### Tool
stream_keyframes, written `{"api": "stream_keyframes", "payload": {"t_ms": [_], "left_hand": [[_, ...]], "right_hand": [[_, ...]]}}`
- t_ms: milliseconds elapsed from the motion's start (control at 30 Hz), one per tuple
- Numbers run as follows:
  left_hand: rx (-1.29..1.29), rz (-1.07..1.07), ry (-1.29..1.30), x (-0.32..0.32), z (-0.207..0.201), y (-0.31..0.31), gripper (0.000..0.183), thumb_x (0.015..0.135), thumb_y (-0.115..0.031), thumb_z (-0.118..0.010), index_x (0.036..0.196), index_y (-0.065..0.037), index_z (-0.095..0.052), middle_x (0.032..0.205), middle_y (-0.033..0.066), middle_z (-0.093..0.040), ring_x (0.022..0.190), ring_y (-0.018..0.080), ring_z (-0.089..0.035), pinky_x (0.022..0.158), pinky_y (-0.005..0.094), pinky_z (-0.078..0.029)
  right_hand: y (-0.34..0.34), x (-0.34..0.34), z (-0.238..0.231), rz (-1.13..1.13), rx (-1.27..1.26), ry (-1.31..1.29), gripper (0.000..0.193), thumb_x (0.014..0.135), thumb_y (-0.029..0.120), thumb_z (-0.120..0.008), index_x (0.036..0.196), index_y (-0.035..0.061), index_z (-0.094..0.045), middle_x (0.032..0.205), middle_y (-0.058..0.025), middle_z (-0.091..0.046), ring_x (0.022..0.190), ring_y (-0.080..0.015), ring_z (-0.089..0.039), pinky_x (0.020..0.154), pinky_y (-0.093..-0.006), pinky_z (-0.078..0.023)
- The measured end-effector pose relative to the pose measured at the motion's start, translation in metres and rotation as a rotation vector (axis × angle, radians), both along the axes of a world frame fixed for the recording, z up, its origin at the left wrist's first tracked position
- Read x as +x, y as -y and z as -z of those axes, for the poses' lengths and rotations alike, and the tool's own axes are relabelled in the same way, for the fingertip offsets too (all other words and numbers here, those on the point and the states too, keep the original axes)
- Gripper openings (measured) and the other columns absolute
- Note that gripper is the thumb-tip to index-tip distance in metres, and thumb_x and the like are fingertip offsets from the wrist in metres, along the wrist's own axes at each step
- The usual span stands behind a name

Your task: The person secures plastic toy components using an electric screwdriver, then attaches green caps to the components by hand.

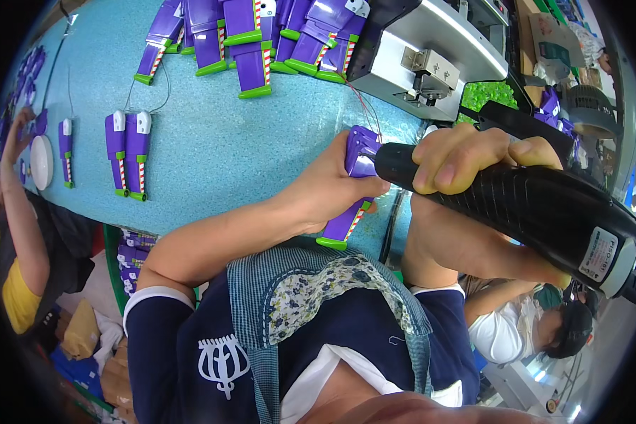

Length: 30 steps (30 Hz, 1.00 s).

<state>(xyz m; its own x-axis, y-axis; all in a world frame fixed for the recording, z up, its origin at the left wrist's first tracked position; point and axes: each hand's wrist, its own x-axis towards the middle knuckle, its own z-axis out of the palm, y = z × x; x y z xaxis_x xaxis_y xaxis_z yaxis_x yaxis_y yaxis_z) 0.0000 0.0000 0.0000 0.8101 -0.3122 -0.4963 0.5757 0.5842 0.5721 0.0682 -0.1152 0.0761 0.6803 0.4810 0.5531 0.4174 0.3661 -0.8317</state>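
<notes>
Your left hand (328, 178) grips a purple part (360, 165) by the near edge of the tabletop (226, 134), seemingly steadying it; your right hand (466, 159) clasps a black power driver (544, 205) aimed at it.

A navy short-sleeved top (164, 346) with white trim (312, 385) and white emblem (224, 362) sits under a checked, floral-panelled apron (249, 293).

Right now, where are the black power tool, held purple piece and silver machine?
Black power tool (533, 200), head view: body.
Held purple piece (361, 164), head view: upper end.
Silver machine (466, 51), head view: front panel.
</notes>
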Motion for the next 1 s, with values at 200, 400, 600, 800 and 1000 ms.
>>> {"api": "stream_keyframes", "payload": {"t_ms": [200,400,600,800,1000], "left_hand": [[0.033,0.031,0.024,0.002,-0.002,-0.012,0.050,0.077,-0.002,-0.070,0.116,0.000,-0.038,0.090,0.0085,-0.056,0.073,0.0156,-0.059,0.059,0.0298,-0.053],[-0.938,0.068,0.057,-0.011,0.019,-0.040,0.051,0.084,-0.019,-0.062,0.127,-0.004,-0.038,0.095,0.0142,-0.056,0.059,0.0189,-0.054,0.052,0.0328,-0.045],[-1.107,0.153,0.276,-0.008,0.018,-0.043,0.063,0.081,-0.022,-0.067,0.132,-0.006,-0.033,0.098,0.0170,-0.052,0.059,0.0195,-0.054,0.054,0.0355,-0.046],[-0.794,0.032,0.397,0.012,0.001,-0.059,0.058,0.084,-0.029,-0.063,0.129,-0.003,-0.037,0.104,0.0166,-0.052,0.074,0.0243,-0.057,0.061,0.0389,-0.049],[0.496,-0.268,0.411,0.074,-0.040,-0.092,0.044,0.086,-0.036,-0.060,0.114,-0.002,-0.054,0.093,0.0075,-0.063,0.083,0.0189,-0.061,0.077,0.0316,-0.048]], "right_hand": [[-0.006,-0.004,-0.012,-0.003,0.241,-0.126,0.093,0.075,0.083,-0.037,0.121,0.0022,-0.047,0.073,-0.0112,-0.057,0.053,-0.0208,-0.053,0.057,-0.0364,-0.044],[0.031,0.000,-0.022,0.157,0.283,-0.108,0.087,0.080,0.077,-0.037,0.122,0.0018,-0.047,0.075,-0.0092,-0.053,0.059,-0.0193,-0.048,0.061,-0.0368,-0.040],[0.031,-0.019,0.015,0.255,0.396,-0.376,0.099,0.075,0.085,-0.027,0.120,-0.0024,-0.039,0.068,-0.0146,-0.055,0.054,-0.0203,-0.050,0.051,-0.0301,-0.044],[0.038,-0.023,0.019,0.333,0.363,-0.447,0.096,0.074,0.085,-0.028,0.114,-0.0018,-0.039,0.065,-0.0140,-0.054,0.051,-0.0192,-0.049,0.050,-0.0301,-0.045],[0.039,-0.025,0.017,0.374,0.379,-0.475,0.092,0.079,0.081,-0.027,0.115,-0.0019,-0.041,0.063,-0.0130,-0.052,0.050,-0.0189,-0.049,0.049,-0.0294,-0.043]]}}
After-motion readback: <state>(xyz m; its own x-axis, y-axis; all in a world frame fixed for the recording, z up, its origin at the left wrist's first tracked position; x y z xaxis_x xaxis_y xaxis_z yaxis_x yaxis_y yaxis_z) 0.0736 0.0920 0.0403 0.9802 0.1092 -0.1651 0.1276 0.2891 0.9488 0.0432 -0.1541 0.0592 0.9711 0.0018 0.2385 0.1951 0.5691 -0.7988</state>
